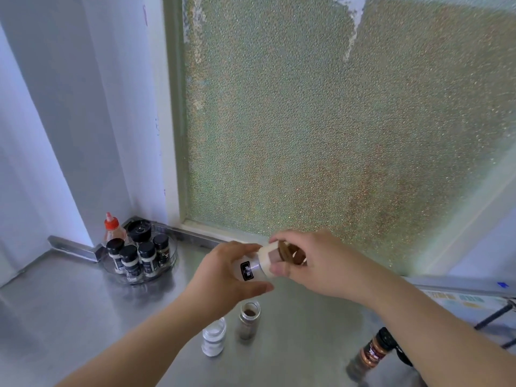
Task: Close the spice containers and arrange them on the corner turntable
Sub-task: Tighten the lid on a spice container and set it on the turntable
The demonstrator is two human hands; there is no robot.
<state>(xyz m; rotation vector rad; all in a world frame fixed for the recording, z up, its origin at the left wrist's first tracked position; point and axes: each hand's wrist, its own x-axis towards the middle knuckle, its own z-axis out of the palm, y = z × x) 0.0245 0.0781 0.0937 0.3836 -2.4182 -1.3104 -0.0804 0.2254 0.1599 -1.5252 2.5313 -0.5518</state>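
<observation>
Roughly half done, judging by layout: the clear turntable point(167, 270) in the counter corner already carries several black-capped spice jars point(147, 258) plus a red-tipped squeeze bottle point(113, 227), while two uncapped jars, one white-filled point(213, 336) and one brown-filled point(249, 319), and a dark-capped jar point(372, 351) wait on the steel counter point(69, 317). Left hand point(223, 275) wraps a small clear jar point(251, 268) with a black label, held mid-air above the counter, tilted; right hand point(312, 263) pinches its pale lid point(268, 259) with a brown flip top, seating unclear.
</observation>
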